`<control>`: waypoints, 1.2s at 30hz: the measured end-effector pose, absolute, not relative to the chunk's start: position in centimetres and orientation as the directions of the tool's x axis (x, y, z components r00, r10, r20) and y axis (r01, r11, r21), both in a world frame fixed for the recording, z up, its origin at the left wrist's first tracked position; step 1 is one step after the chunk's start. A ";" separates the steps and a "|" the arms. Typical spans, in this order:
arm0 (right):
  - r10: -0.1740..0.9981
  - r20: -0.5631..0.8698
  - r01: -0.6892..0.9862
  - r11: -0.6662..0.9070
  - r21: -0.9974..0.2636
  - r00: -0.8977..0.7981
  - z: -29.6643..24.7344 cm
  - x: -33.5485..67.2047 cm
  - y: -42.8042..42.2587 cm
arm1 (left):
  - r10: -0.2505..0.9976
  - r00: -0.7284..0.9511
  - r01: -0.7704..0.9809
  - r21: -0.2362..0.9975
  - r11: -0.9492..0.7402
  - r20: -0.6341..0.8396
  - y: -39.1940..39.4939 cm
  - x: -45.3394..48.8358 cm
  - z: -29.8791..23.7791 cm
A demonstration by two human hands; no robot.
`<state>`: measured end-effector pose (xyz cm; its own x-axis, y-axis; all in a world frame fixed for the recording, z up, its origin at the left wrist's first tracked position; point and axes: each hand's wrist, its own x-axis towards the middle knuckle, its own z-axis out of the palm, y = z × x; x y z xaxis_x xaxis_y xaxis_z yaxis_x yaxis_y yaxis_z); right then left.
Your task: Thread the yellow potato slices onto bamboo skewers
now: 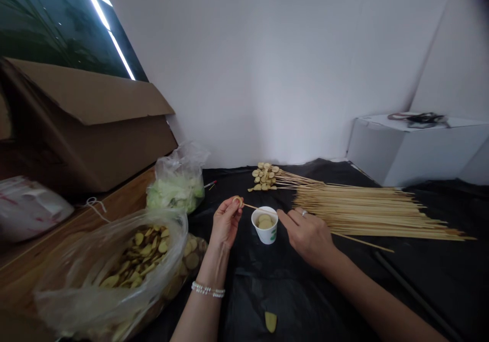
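Between the thumb and fingers of my left hand (pixel 227 222) is a pale round potato slice (pixel 238 201), at the tip of a thin wooden skewer (pixel 250 206). My right hand (pixel 309 237) grips that skewer farther along, and its long tail sticks out behind the hand to the right. The skewer passes over a white paper cup (pixel 266 236), which stands upright between my hands with several potato slices (pixel 265 223) inside. How deep the tip sits in the held slice is too small to tell.
Finished potato skewers (pixel 265 175) lie behind the cup, beside a wide pile of bare skewers (pixel 367 209). On the left are an open plastic bag (pixel 168 270) of slices, a bag of greens (pixel 175 191) and a cardboard box (pixel 99 148). One loose slice (pixel 271 322) lies in front.
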<state>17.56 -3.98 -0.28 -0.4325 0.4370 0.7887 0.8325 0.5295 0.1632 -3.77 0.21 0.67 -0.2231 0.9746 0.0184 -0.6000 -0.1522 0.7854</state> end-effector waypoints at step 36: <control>0.481 0.775 0.821 0.565 0.082 -0.409 0.0 17.0 -4.5 | 0.979 -0.199 -0.539 0.828 -0.155 0.054 -0.4 -2.8 0.9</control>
<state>16.95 -4.49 0.03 -0.4094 0.4813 0.7751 0.8207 0.5654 0.0823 -2.77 -0.38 0.95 -0.1988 0.9785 0.0543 -0.5388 -0.1554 0.8280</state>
